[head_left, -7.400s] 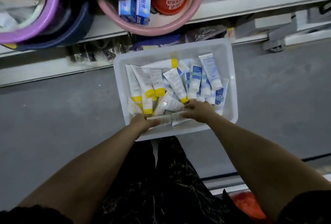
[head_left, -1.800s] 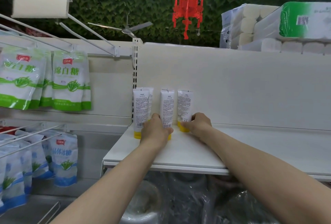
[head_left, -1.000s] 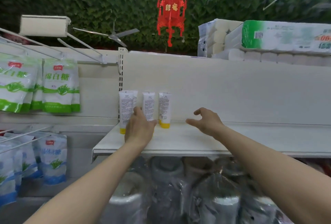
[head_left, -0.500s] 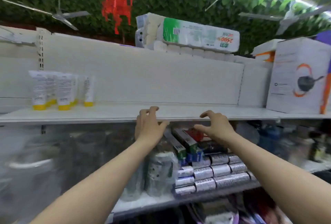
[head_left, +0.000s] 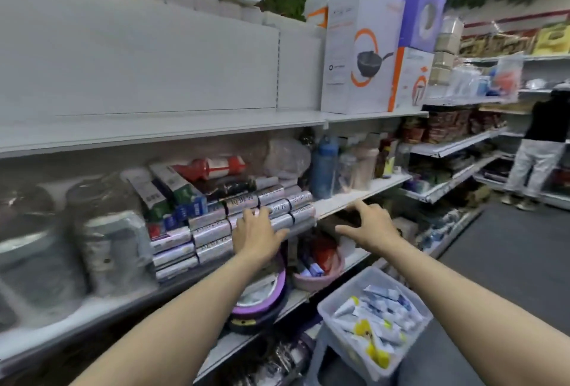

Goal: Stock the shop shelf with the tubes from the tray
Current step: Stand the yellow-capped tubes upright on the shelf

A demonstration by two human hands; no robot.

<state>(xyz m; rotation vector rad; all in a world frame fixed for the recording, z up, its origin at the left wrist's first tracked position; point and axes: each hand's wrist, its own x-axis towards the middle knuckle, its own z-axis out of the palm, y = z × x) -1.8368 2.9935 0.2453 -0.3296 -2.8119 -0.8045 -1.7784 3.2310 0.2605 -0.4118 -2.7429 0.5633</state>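
Observation:
The white plastic tray (head_left: pixel 334 334) stands low at the right on a grey stool, holding several white tubes (head_left: pixel 377 316) with yellow or blue caps. My left hand (head_left: pixel 257 234) hovers with spread fingers in front of stacked silver boxes and holds nothing. My right hand (head_left: pixel 368 227) is beside it, fingers relaxed and empty, well above the tray. The white upper shelf (head_left: pixel 154 128) runs across the top left. The tubes placed there are out of view.
Silver boxes (head_left: pixel 234 220) and wrapped pots fill the middle shelf. Pink and purple basins (head_left: pixel 262 304) sit on the bottom shelf. Cookware boxes (head_left: pixel 361 46) stand on the upper shelf at right. A person (head_left: pixel 536 148) stands down the grey aisle.
Both hands let go of the tubes on the upper shelf, left it and dropped lower. The view swung right and down, so the tray came into sight and the shelved tubes left it.

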